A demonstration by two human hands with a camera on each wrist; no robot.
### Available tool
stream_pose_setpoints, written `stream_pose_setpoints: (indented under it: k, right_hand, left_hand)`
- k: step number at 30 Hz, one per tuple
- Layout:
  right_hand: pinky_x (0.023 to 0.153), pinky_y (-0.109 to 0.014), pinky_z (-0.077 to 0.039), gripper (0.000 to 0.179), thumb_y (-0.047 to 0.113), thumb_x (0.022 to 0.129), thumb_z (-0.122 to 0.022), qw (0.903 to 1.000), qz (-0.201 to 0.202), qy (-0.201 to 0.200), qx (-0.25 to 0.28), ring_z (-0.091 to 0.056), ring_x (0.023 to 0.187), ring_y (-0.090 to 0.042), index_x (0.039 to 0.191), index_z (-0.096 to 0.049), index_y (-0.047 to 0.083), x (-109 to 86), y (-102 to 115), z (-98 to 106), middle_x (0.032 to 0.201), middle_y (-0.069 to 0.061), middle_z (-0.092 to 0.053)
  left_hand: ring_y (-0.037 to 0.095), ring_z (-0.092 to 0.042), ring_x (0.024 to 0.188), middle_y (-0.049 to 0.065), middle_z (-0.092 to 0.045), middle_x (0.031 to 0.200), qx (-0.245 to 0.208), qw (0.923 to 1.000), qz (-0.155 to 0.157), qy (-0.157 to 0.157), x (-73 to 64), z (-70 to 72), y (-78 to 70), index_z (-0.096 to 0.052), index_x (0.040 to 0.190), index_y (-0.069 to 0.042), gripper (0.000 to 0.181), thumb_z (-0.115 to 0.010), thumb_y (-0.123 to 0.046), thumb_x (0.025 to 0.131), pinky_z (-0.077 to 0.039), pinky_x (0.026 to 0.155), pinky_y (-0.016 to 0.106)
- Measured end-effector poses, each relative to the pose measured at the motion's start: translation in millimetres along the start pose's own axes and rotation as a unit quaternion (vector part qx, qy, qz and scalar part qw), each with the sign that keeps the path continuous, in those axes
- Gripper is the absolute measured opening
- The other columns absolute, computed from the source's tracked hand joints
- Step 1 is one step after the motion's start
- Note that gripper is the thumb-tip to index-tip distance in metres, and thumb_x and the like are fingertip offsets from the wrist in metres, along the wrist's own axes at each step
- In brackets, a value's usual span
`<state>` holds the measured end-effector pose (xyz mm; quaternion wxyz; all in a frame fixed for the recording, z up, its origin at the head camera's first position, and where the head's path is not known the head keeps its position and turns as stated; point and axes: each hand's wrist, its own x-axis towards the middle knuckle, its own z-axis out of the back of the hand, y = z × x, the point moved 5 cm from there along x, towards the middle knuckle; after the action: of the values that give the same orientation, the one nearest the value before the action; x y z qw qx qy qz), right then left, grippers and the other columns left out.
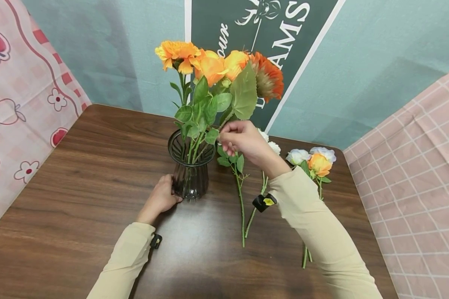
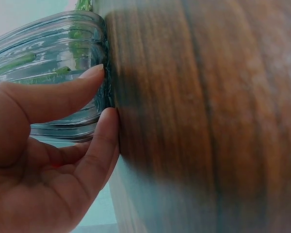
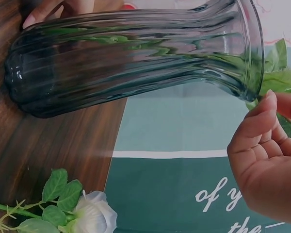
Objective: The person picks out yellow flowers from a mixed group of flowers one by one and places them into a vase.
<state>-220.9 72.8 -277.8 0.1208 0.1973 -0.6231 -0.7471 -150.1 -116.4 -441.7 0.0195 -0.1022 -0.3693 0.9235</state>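
A dark ribbed glass vase [image 1: 191, 182] stands upright on the table with several orange flowers [image 1: 209, 66] in it. Low on its left side, my left hand [image 1: 161, 195] grips the base; the left wrist view shows thumb and fingers around the vase [image 2: 53, 46]. Just outside the vase's rim, my right hand [image 1: 245, 139] pinches the stem of a dark orange flower [image 1: 272, 79] with a large leaf [image 1: 245, 93]. Those right fingertips [image 3: 267, 99] are right at the lip of the vase [image 3: 111, 68]. Green stems show through the glass.
White roses [image 1: 274, 148] on long green stems lie on the brown table [image 1: 78, 187], right of the vase. Farther right lie pale blue flowers [image 1: 298, 156] and an orange rose [image 1: 319, 165]. A teal cloth [image 1: 378, 62] hangs behind, with patterned cloths at both sides.
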Motion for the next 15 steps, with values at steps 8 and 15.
stream_pose_setpoints:
  k: [8,15]
  right_hand:
    - [0.046,-0.024,-0.044,0.010,-0.002,0.083,-0.055,0.9998,-0.013,0.013,0.012,-0.051,0.048,-0.015,0.088,-0.055,-0.011,-2.0,-4.0,7.8,0.061,-0.010,-0.056]
    - [0.049,-0.027,-0.048,0.011,-0.003,0.085,-0.053,0.9995,-0.022,0.023,0.005,-0.054,0.049,-0.016,0.089,-0.055,-0.013,-5.0,-8.1,16.2,0.063,-0.012,-0.057]
  left_hand:
    - [0.039,-0.047,0.102,0.026,-0.046,0.110,-0.001,0.9999,0.009,0.006,0.2,-0.3,-0.8,-0.038,0.121,0.012,0.067,-0.075,-0.007,0.069,-0.037,0.091,0.050]
    - [0.040,-0.046,0.103,0.026,-0.046,0.111,-0.003,0.9999,0.014,0.008,0.1,1.3,-2.4,-0.038,0.122,0.012,0.067,-0.075,-0.007,0.069,-0.037,0.091,0.050]
